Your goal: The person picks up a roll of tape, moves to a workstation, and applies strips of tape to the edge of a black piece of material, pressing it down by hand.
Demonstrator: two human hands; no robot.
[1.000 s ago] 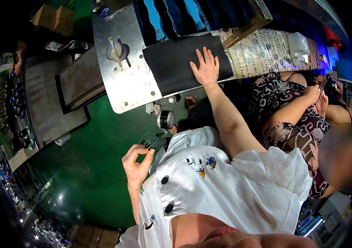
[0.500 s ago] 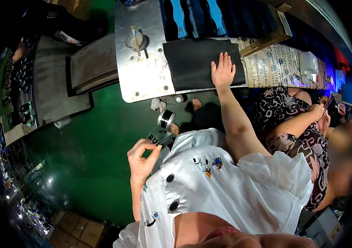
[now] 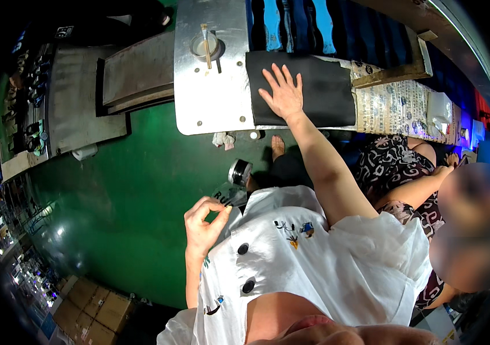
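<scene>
Black sheet [image 3: 328,86]: I see it lying flat on the worktop, its left edge over bare metal; full support from beneath probably lets it lie this smooth.
Right hand [image 3: 284,95]: open and spread, palm down on the left half of the sheet, which shows mostly to the right of the fingers. I read the spread as light, even pressure, steadying rather than gripping.
Clear film [image 3: 231,194]: off the worktop, in front of the white shirt [image 3: 291,253], dark lettering on it. It sticks out beyond the fingertips, away from the palm.
Left hand [image 3: 203,223]: thumb and forefinger pinched on the film's near edge, I judge so that most of it stays untouched.
Metal plate [image 3: 216,106]: just left of the sheet; on it a round dish [image 3: 212,47] with a brush [image 3: 206,45] laid across, perhaps so the handle stays easy to pick up.
Wooden bar [image 3: 394,75]: reaches the sheet's right side from my view; contact I cannot tell.
</scene>
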